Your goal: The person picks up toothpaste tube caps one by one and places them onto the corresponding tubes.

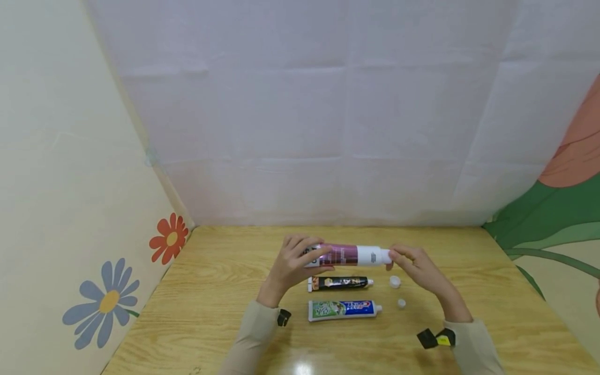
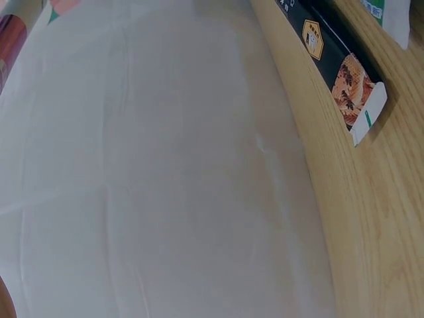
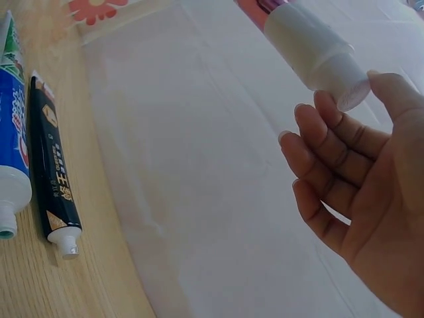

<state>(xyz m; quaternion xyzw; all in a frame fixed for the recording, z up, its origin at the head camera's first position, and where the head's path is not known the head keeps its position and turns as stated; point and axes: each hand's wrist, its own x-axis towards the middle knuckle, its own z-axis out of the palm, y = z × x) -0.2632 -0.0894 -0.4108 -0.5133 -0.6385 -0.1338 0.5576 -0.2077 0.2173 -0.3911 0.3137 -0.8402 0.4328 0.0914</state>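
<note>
My left hand (image 1: 292,263) grips a pink and white tube (image 1: 344,255) by its left end, holding it level above the table. At the other end, my right hand (image 1: 417,266) pinches the white cap (image 3: 346,86) between thumb and index finger, its other fingers loosely bent below. Under the raised tube lies a black toothpaste tube (image 1: 339,283) with its bare nozzle pointing right. Closer to me is a green and blue toothpaste tube (image 1: 344,309), also uncapped. In the left wrist view the left hand is almost wholly out of frame.
Two loose white caps, a larger one (image 1: 395,282) and a smaller one (image 1: 401,303), sit right of the two lying tubes. The wooden table (image 1: 187,312) meets a white sheet (image 1: 290,130) at the back. Flower-painted panels (image 1: 61,208) stand at either side.
</note>
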